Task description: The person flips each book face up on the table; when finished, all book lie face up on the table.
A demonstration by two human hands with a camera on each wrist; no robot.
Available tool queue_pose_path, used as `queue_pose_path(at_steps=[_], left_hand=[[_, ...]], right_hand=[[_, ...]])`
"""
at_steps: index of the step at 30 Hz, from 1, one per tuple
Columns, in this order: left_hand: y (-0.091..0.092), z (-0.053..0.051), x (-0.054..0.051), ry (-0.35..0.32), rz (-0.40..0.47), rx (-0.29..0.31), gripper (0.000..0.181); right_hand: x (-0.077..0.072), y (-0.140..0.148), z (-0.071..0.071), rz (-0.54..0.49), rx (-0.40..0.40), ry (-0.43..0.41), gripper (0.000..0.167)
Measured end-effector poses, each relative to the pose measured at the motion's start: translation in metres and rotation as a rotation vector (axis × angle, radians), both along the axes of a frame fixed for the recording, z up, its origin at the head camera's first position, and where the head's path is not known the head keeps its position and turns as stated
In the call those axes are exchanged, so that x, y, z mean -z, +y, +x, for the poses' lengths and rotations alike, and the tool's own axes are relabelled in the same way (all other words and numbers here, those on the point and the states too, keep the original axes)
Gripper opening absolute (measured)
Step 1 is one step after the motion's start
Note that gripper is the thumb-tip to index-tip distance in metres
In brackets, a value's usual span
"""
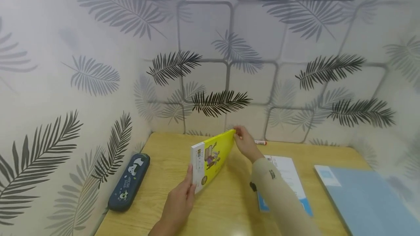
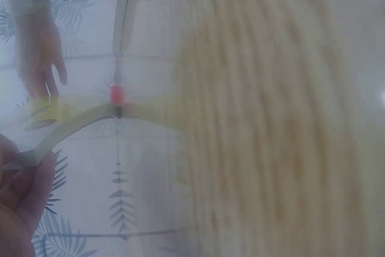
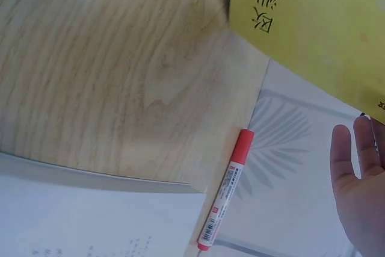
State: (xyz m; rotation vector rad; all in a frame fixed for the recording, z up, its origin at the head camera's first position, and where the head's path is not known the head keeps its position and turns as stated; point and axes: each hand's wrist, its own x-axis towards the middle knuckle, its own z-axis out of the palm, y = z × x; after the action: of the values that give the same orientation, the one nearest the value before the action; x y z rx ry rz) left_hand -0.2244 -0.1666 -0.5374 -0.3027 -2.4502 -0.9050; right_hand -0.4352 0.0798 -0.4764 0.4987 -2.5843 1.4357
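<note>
A thin yellow book point(image 1: 219, 156) with a white strip along one side is held up on edge above the table. My left hand point(image 1: 178, 203) grips its near white end between thumb and fingers. At the far top corner, my right hand point(image 1: 244, 144) holds the book by its edge. The left wrist view has my left hand point(image 2: 23, 200) pinching the book's edge, with my right hand point(image 2: 41, 52) beyond. In the right wrist view, the fingers of my right hand point(image 3: 361, 197) are at the yellow cover's point(image 3: 319, 28) edge, partly cut off by the frame.
A dark panda pencil case point(image 1: 129, 182) lies at the table's left. A red-capped marker point(image 1: 261, 142) point(image 3: 225, 191) is by the wall. Right of the book, a white and blue booklet point(image 1: 287, 172) lies partly under my right sleeve. A large blue-grey folder point(image 1: 370, 199) is farther right.
</note>
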Motion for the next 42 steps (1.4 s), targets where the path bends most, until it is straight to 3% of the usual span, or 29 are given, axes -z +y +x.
queue_pose_path(at_steps=[9, 16, 27, 35, 42], left_hand=[[0.005, 0.000, -0.002, -0.079, 0.058, -0.014, 0.077], [0.006, -0.001, 0.006, -0.089, 0.104, -0.012, 0.083], [0.009, -0.004, 0.008, -0.241, 0.243, 0.010, 0.080], [0.008, 0.000, 0.006, -0.327, 0.337, 0.018, 0.081], [0.007, -0.001, 0.008, -0.399, 0.362, -0.005, 0.085]], right_hand=[[-0.008, 0.000, 0.002, -0.023, 0.000, -0.007, 0.036], [-0.005, 0.000, 0.003, -0.045, -0.007, -0.063, 0.038], [-0.010, -0.006, 0.002, 0.008, 0.020, -0.098, 0.038], [-0.005, -0.012, 0.004, 0.029, 0.008, -0.108, 0.040], [0.001, -0.014, 0.005, 0.080, 0.006, -0.111, 0.041]])
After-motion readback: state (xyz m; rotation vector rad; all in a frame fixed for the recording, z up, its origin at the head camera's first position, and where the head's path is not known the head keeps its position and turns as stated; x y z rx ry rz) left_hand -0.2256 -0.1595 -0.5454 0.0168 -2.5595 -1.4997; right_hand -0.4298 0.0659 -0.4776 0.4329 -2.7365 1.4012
